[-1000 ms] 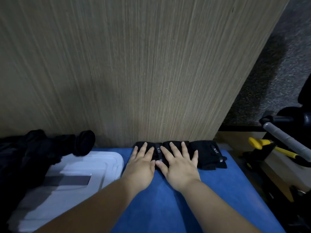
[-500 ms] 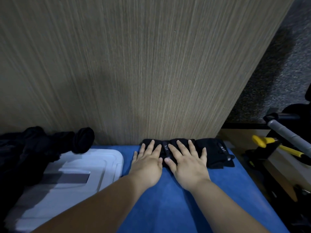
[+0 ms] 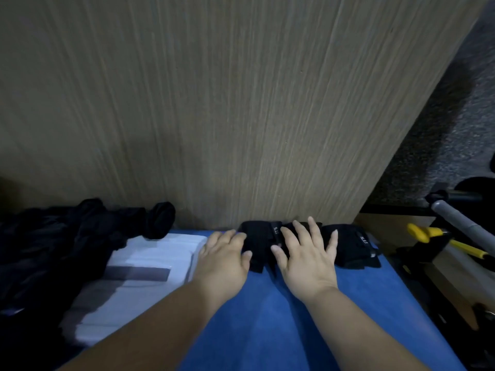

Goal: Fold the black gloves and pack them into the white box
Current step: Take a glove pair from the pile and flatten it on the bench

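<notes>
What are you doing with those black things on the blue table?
A person is flattening black gloves on a blue surface, right up against a wooden panel. The right hand lies flat on them with spread fingers, and the left hand touches their left edge. Another folded glove sits just to the right. The white box waits on the left, partly under a heap of black cloth. No glove is in it yet.

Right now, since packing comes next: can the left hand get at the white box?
Probably yes: the white box lies right beside the left hand, with nothing between them; black clothing drapes only its far left side.
</notes>
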A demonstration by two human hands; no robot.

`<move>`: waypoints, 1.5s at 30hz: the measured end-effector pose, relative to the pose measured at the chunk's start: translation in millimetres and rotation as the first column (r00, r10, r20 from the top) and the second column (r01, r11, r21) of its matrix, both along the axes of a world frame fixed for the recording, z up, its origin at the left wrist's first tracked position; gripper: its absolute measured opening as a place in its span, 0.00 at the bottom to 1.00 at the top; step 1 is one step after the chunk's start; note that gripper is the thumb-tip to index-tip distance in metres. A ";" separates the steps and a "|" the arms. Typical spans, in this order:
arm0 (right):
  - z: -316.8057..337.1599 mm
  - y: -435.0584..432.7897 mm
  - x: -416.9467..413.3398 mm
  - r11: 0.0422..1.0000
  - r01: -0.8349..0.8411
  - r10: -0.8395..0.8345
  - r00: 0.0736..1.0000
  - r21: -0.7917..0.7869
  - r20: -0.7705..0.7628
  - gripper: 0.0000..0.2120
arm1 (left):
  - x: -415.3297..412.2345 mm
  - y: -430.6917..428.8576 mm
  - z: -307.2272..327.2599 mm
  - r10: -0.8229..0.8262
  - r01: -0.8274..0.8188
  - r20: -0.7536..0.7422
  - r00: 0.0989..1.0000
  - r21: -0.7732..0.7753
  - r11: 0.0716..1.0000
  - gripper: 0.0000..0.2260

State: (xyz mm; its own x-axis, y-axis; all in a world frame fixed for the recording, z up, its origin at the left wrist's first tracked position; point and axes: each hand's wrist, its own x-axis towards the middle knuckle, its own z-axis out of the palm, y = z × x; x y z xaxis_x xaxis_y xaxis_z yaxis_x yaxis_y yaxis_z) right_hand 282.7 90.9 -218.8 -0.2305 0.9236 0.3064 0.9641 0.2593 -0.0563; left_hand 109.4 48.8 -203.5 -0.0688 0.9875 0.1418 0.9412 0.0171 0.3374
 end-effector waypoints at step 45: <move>38.0 -85.0 -66.2 0.622 -0.634 -0.405 0.243 -0.460 -0.882 0.07 | -49.6 -83.9 -7.1 -0.023 -0.081 0.802 0.597 0.088 0.993 0.20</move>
